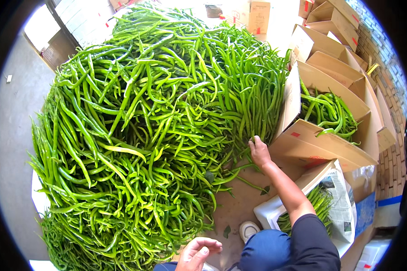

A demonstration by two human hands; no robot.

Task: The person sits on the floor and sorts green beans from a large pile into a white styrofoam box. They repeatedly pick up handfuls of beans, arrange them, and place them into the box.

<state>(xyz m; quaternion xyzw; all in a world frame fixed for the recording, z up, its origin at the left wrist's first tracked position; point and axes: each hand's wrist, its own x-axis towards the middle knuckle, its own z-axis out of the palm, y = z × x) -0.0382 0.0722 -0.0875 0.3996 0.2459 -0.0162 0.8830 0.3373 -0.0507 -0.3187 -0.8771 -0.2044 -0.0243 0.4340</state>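
A huge heap of long green chili peppers [149, 118] fills the left and middle of the view. My right hand [260, 150] reaches to the heap's lower right edge, fingers bent at the stem ends of the peppers; what lies between them is too small to tell. Palm up and fingers curled, my left hand [199, 252] is low in front of me with nothing visible in it. Right of the heap, a cardboard box [339, 149] holds a pile of green peppers [329, 111]. Below that box, a white container [268, 211] lined with newspaper [339, 203] holds thinner green peppers [320, 203].
More opened cardboard boxes [332, 20] stand in a row at the upper right, beside a brick-patterned surface [391, 149]. Another carton [258, 17] is behind the heap. Loose leaves [227, 231] and a few peppers lie on the floor [232, 210] near my shoe [249, 230].
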